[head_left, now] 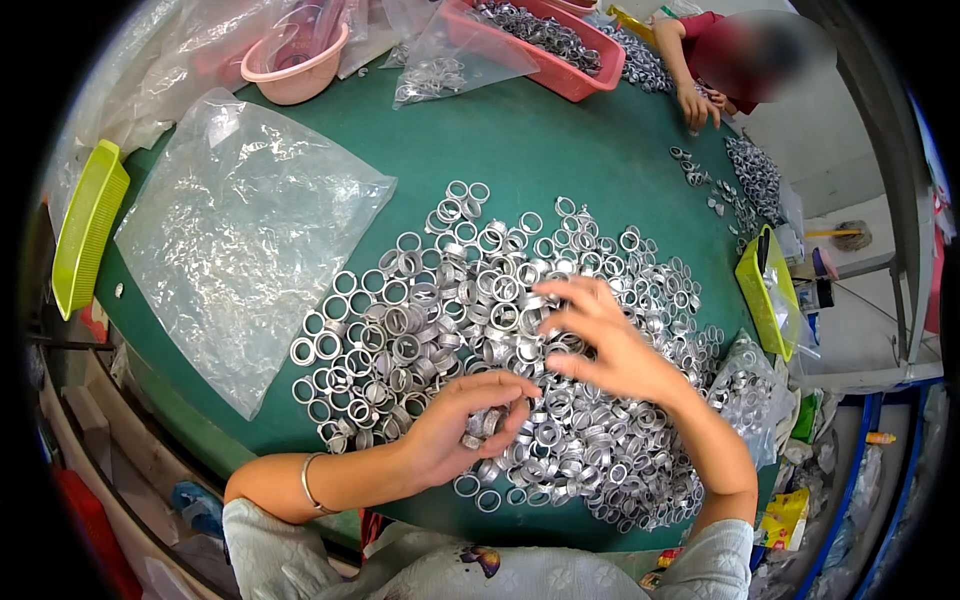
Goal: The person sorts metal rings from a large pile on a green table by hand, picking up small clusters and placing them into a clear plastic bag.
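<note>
A wide heap of silver metal rings (620,460) covers the middle of the green table (460,150). My left hand (465,420) is cupped at the near side of the heap, its fingers curled around a few metal rings (482,425). Above the heap, just to the right and farther off, my right hand (600,345) hovers with its fingers spread and nothing visible in them. At the heap's left border, several rings (325,345) lie flat and single on the tabletop.
A clear plastic bag (250,240) lies flat at left, beside a lime-green basket (90,230). Toward the back are a pink basin (297,70) and a red tub (545,60) of metal parts. A co-worker's hand (697,105) reaches over small parts; another green basket (767,290) stands at right.
</note>
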Available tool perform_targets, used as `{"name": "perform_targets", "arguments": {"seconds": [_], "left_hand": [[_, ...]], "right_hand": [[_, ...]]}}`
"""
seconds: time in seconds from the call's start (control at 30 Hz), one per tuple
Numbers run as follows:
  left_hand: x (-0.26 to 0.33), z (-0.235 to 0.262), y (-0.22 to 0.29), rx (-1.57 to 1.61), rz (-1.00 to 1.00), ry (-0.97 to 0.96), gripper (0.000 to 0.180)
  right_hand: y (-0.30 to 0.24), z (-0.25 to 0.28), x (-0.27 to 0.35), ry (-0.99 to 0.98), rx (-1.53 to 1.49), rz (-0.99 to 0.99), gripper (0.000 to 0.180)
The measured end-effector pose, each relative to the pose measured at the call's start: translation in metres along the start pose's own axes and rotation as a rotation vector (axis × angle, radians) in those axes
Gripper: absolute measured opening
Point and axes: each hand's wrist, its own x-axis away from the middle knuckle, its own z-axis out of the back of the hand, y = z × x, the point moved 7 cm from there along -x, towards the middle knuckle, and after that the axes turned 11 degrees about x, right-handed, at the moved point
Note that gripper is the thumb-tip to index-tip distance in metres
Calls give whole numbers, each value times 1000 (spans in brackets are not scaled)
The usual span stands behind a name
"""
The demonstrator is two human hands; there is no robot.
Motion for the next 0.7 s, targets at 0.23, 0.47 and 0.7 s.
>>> {"name": "perform_targets", "arguments": {"seconds": [0.23,0.47,0.7], "left_hand": [[0,1,-1,-12,-4,28,21],[2,2,-1,-25,0,8,20],[-1,1,-2,-44,6,-18,21]], "right_hand": [[-46,10,34,-59,142,132,34],[13,35,26,199,-222,-188,21],[49,-1,-23,169,115,-126,50]]}}
